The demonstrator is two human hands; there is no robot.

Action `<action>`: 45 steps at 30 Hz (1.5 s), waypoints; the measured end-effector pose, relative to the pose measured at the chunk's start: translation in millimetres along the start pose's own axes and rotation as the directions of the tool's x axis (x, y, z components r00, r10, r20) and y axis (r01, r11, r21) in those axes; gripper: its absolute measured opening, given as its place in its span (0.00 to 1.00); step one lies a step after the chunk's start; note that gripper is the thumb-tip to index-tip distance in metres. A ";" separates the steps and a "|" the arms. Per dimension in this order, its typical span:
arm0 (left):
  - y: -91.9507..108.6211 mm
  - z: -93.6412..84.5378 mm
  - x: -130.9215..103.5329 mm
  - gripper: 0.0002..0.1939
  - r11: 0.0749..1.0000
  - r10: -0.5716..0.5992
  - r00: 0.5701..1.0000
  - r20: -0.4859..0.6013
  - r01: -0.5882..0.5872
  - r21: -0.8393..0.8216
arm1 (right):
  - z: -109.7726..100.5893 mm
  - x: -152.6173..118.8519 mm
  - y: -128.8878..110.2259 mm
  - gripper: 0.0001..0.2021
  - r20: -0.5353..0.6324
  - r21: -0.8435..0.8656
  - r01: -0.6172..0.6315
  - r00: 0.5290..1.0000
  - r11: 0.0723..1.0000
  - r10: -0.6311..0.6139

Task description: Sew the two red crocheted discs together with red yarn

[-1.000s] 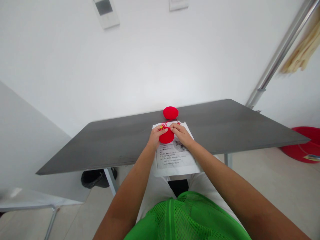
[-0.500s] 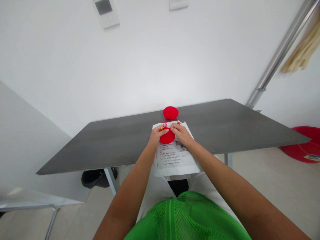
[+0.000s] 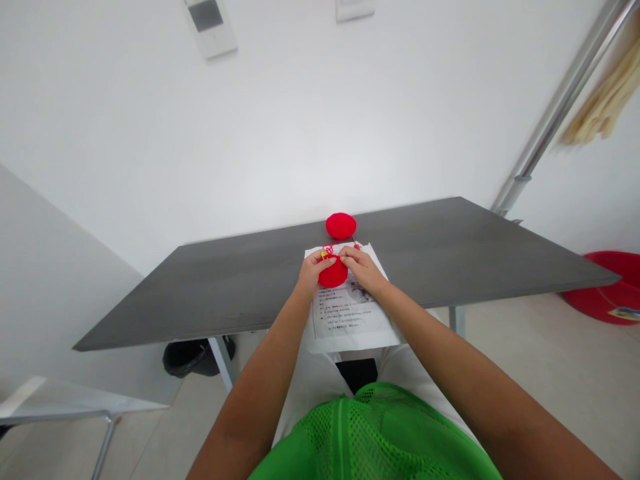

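Observation:
A round red piece, apparently knitted or crocheted, is held between my two hands above a printed sheet. My left hand grips its left edge, beside a small yellow clip. At its upper right edge, my right hand pinches it with thumb and fingertips. Loose red yarn loops above the piece. Behind lies a ball of red yarn, and a small red item sits at the sheet's top edge.
The dark grey table stands against a white wall. Below its left side is a black bin. A red basin is on the floor at the right, near a metal pole and hanging beige gloves.
The red piece and both hands have shifted very slightly left. Both hands keep their hold.

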State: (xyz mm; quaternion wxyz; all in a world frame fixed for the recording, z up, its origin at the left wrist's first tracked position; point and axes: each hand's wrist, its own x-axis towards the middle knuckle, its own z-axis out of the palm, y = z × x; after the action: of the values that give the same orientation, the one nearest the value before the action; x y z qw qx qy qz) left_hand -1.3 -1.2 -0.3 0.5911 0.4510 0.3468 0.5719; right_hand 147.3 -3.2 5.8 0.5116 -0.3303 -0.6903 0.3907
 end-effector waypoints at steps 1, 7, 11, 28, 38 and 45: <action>-0.1 0.1 0.1 0.18 1.000 0.000 1.000 -0.001 0.000 0.001 | 0.0 0.1 0.1 0.07 0.001 -0.001 -0.002 1.000 1.000 0.002; 0.1 1.6 0.2 0.18 1.000 -0.003 1.000 -0.001 0.003 0.006 | -1.3 0.0 0.6 0.09 0.009 -0.012 -0.014 1.000 1.000 0.014; 2.1 3.3 -1.1 0.19 1.000 -0.014 1.000 0.005 0.014 0.002 | -2.1 0.0 0.4 0.08 0.010 -0.014 -0.015 1.000 1.000 0.015; 0.9 0.3 -0.7 0.18 1.000 -0.018 1.000 -0.009 0.018 -0.005 | 0.1 -0.3 -1.2 0.08 -0.005 -0.008 -0.021 1.000 1.000 0.021; 2.9 4.6 -2.1 0.19 1.000 -0.019 1.000 0.015 0.019 -0.016 | -1.5 -1.4 -2.5 0.08 0.004 -0.011 -0.026 1.000 1.000 0.026; 3.7 2.4 -1.5 0.20 0.998 -0.053 0.998 0.045 0.054 -0.018 | -1.6 -1.0 -4.8 0.08 0.007 -0.002 -0.012 1.000 1.000 0.012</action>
State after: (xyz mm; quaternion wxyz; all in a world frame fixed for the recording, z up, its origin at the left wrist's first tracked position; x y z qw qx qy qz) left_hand -0.6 -3.2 3.8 0.6181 0.4485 0.3401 0.5488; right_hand 148.8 -6.0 9.8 0.5066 -0.3337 -0.6903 0.3943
